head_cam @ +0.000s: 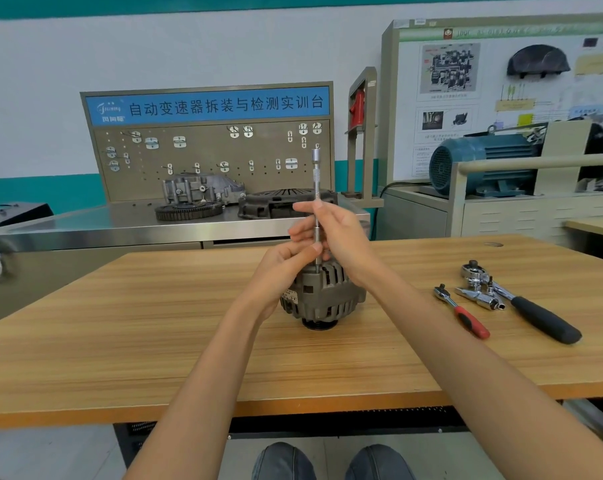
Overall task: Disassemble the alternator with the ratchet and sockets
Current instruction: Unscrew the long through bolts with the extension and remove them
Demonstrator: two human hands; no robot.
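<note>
The grey alternator (327, 299) stands pulley-down in the middle of the wooden table (120, 341). A long chrome extension bar (316, 174) rises straight up from its top edge. My right hand (338, 233) holds the bar's shaft between thumb and fingers. My left hand (286, 268) pinches the bar lower down, just above the alternator housing. The bar's lower end and whatever socket is on it are hidden by my fingers.
To the right on the table lie a red-handled ratchet (462, 313), a black-handled ratchet (535, 313) and several chrome sockets and adapters (480, 292). Behind the table stands a steel bench (85, 226) with gear parts and a pegboard; a blue motor (480, 164) sits at the right.
</note>
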